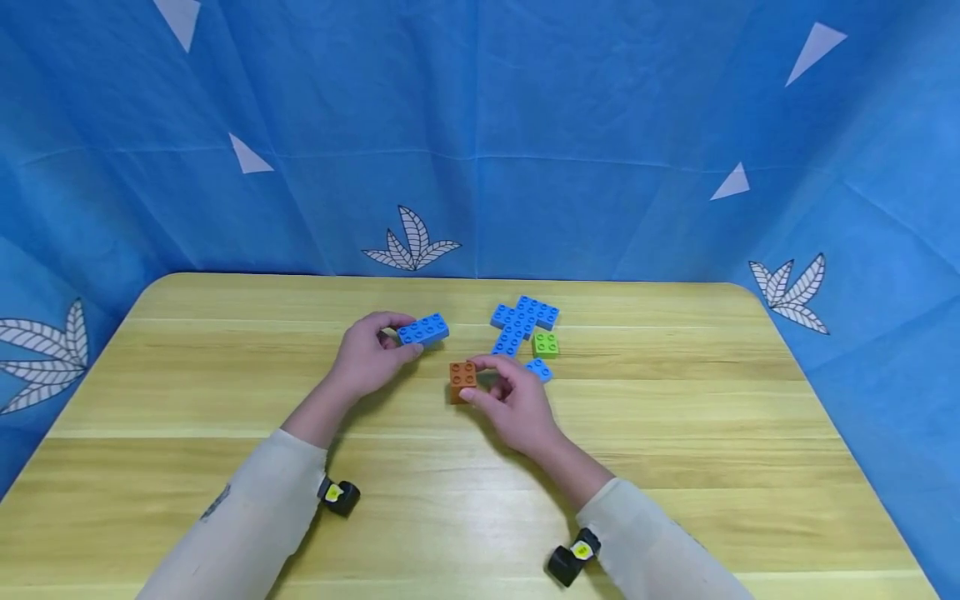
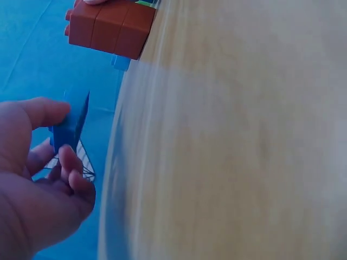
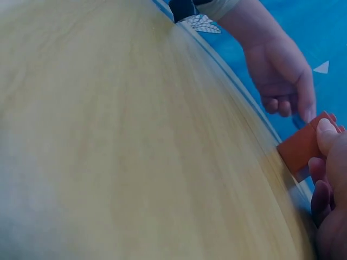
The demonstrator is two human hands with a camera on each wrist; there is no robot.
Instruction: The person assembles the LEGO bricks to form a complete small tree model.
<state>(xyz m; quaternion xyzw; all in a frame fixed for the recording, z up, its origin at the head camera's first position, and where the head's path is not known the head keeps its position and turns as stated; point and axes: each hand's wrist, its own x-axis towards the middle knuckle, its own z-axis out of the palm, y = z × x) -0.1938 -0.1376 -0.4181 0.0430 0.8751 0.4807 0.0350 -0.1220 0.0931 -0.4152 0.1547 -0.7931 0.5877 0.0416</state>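
Over the wooden tabletop (image 1: 450, 517), we see a square brown plastic brick stack (image 1: 461, 377) pinched by the right hand (image 1: 517, 408), its three layers distinct only in the left wrist view; the left hand (image 1: 365, 357) pinches an oblong blue plastic brick (image 1: 424, 331).

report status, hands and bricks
Left fingers pinching blue rectangular plastic brick. Right fingers gripping brown square-topped plastic brick stack. Green square plastic brick off right, not between them.

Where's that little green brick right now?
In the head view, the lime-green brick lies on the table right of centre, beside the blue brick cross and just beyond the small blue brick near the right hand.
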